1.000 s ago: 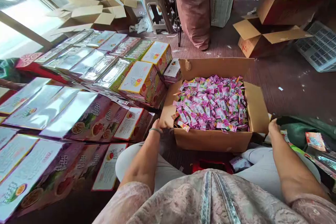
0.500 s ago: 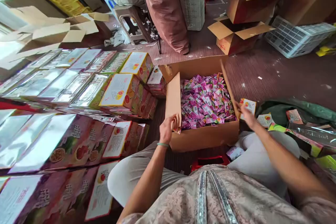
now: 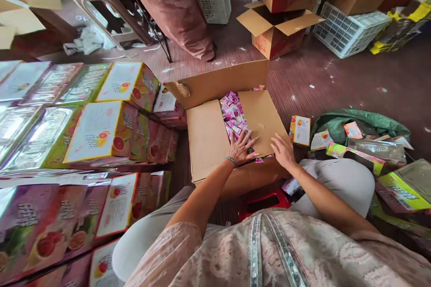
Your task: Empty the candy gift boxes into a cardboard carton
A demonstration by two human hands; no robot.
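Observation:
In front of my knees stands a cardboard box [image 3: 259, 179] filled with small pink and purple sachets [image 3: 232, 110]. Its left flap [image 3: 207, 139] and right flap [image 3: 261, 112] are folded inward, leaving a strip of sachets showing between them. The far flap [image 3: 229, 76] stands up. My left hand [image 3: 240, 147], fingers spread, lies over the gap near the box's front edge. My right hand [image 3: 283, 149] rests with its fingers stretched out on the right flap's near outer corner.
Stacks of printed fruit cartons [image 3: 97, 130] crowd the left. A small carton [image 3: 300, 130], a green sack [image 3: 363, 119] and loose packaging lie at right. Behind are open boxes [image 3: 278, 31], a grey crate [image 3: 350, 29] and a brown-covered bundle [image 3: 175, 9]. A red stool [image 3: 262, 204] sits before me.
Both side flaps have come down over the sachets. My left hand moved right from the left flap to the middle; my right hand moved inward on the right flap. The view shifted rightward.

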